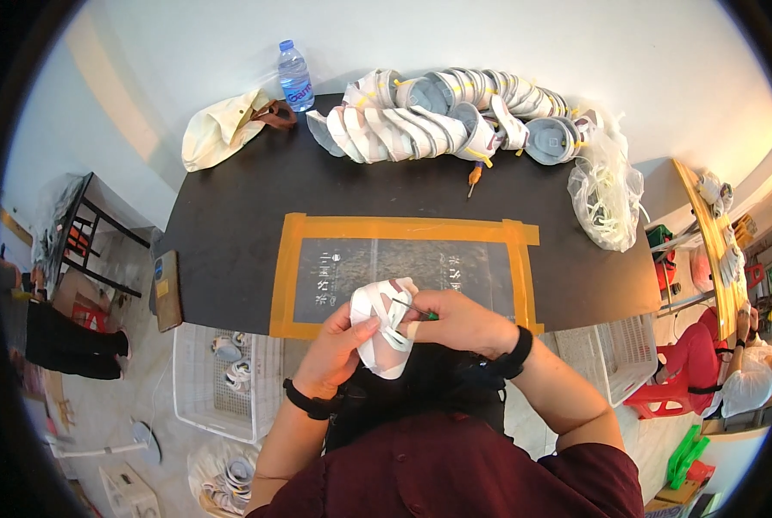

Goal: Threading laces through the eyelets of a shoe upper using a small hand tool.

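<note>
Close to my body, over the table's front edge, I hold a white shoe upper (381, 332) with pale laces across its front. My left hand (338, 341) is closed around its left side, thumb pressed on the white material. My right hand (455, 319) grips a thin pointed hand tool (426, 314) with a dark shaft and a bit of green at the handle. The shaft reaches the laces; whether its tip passes through an eyelet is too small to tell. Most of the handle is hidden in my fingers.
Rows of nested shoe uppers (403, 134) line the table's back. A bag of laces (608, 194), an orange-handled awl (475, 175), a water bottle (294, 78), a cloth bag (223, 134) and a phone (168, 289) lie around. Crates (217, 414) stand below; a person (705, 358) sits right.
</note>
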### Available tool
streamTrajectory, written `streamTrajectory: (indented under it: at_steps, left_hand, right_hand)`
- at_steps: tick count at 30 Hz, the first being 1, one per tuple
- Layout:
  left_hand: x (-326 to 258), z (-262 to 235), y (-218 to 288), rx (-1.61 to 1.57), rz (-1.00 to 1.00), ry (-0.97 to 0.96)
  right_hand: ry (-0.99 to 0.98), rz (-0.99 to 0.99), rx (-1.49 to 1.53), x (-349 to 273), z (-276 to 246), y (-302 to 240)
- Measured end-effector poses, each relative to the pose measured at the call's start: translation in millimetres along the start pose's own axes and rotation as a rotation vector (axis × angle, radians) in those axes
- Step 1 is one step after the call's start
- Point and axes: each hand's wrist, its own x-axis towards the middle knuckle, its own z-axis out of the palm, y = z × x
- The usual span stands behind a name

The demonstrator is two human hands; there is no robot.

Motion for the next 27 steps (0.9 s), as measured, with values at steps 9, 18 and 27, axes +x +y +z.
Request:
streamTrajectory:
  at_steps: [9,18,27]
  left_hand:
    - [1,16,35,-0.042,-0.117,-0.026]
    - [6,20,35,-0.036,-0.157,-0.1]
    - [12,18,31,-0.072,-0.176,-0.097]
  right_hand:
    - [-0.279,-0.17,0.051,-12,-18,2]
    - [-0.135,-0.072,0.314,-25,-1,2]
    - [-0.078,-0.005,0.386,-26,2,4]
